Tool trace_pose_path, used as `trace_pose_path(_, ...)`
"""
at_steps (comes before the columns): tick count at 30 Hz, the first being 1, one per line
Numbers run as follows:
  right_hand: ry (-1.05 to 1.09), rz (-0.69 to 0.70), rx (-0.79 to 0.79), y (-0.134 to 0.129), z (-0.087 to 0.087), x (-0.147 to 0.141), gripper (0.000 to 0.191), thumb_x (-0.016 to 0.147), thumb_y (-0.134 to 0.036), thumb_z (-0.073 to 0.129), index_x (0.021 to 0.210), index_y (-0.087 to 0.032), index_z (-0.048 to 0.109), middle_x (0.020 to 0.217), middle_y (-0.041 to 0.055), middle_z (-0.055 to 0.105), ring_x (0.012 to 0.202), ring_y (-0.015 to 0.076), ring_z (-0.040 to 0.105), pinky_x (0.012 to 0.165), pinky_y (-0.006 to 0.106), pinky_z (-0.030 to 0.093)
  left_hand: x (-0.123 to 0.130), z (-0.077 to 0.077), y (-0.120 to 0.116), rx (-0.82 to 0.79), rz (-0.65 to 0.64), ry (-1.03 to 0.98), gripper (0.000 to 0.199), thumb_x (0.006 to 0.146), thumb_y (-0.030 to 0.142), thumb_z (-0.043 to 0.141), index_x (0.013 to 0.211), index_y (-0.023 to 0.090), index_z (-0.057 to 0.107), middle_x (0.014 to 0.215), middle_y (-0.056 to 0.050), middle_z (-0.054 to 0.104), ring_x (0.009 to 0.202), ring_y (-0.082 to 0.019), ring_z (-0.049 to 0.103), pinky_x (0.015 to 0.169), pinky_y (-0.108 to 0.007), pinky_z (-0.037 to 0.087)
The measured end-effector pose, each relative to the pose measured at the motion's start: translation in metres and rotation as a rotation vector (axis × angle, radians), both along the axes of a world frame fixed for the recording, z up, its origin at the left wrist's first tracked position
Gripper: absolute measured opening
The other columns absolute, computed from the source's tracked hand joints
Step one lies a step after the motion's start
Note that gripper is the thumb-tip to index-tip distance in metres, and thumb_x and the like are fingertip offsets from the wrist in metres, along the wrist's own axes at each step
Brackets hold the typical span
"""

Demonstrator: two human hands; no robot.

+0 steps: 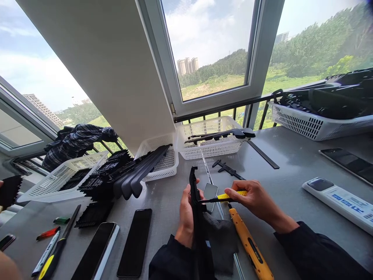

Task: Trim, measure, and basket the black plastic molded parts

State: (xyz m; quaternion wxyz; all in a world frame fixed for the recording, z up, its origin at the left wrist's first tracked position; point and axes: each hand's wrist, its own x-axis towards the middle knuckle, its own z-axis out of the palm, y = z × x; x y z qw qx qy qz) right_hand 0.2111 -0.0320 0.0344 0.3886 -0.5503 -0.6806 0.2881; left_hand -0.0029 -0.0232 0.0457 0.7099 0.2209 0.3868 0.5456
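Observation:
My left hand is wrapped around a long black plastic part that stands upright along my forearm. In my right hand is a slim trimming tool with a yellow grip. Its thin dark tip touches the side of the plastic part, near my left fingers. A grey cloth lies just right of the part. Beside it rests an orange-yellow power tool with a dark tip. Behind my hands are a black caliper and a metal ruler.
White baskets with black parts line the window side. More black strips overhang another basket. Phones lie at left, near a file and a marker. A white device is at right. Another person's hand shows far left.

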Motion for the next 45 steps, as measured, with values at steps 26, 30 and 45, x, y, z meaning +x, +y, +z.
trace_pose_path(26, 0.035, -0.004, 0.020, -0.0003, 0.0008, -0.0024, 0.059, 0.096, -0.067, 0.058, 0.060, -0.019, 0.057, 0.057, -0.0020, 0.049, 0.055, 0.0122, 0.040, 0.053, 0.027, 0.030, -0.0013, -0.0019, 0.0003, -0.003, -0.023, -0.001, 0.055, 0.079, 0.057, 0.079, 0.115, 0.017, 0.070, 0.067, 0.004, 0.058, 0.052, -0.008, 0.046, 0.048, -0.019, 0.039)
trace_pose_path(30, 0.036, 0.000, 0.026, -0.0005, 0.0023, -0.0029, 0.060, 0.095, -0.067, 0.059, 0.058, -0.019, 0.055, 0.056, -0.0023, 0.048, 0.055, 0.0122, 0.039, 0.052, 0.027, 0.029, -0.0010, -0.0015, 0.0001, 0.001, -0.024, -0.006, 0.054, 0.080, 0.057, 0.079, 0.114, 0.016, 0.071, 0.067, 0.003, 0.057, 0.052, -0.008, 0.046, 0.047, -0.019, 0.038)
trace_pose_path(45, 0.031, -0.005, 0.009, -0.0010, 0.0023, -0.0025, 0.062, 0.096, -0.069, 0.056, 0.058, -0.020, 0.055, 0.056, -0.0021, 0.048, 0.055, 0.0125, 0.040, 0.052, 0.027, 0.030, -0.0005, 0.0001, -0.0021, 0.006, -0.057, 0.028, 0.053, 0.082, 0.057, 0.077, 0.115, 0.016, 0.071, 0.069, 0.003, 0.058, 0.053, -0.008, 0.046, 0.049, -0.019, 0.039)
